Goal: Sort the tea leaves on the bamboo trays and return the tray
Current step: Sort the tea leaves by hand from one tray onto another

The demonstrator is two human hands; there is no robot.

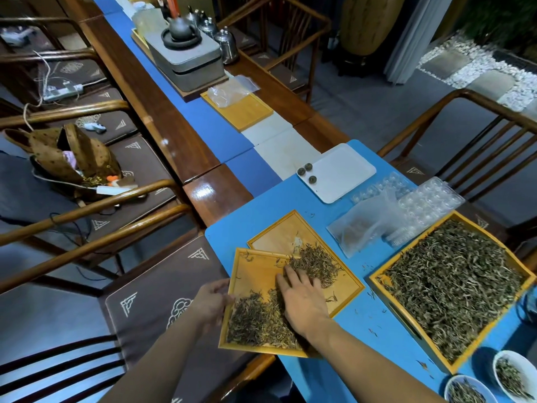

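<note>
Trays (293, 228) of tea leaves (453, 280) crowd blue table (261, 181) amid wooden chairs (465, 126).

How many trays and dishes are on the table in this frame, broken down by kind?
Bamboo trays: 4 — near tray held by the left hand, tray under it, large full tray, far tray
White plastic tray: 1
White bowls with tea leaves: 2
Total: 7

tea room | long wooden table (162, 123) | teapot (180, 29) on stove | wooden armchairs (290, 33) | tea-leaf trays (453, 286)
</note>
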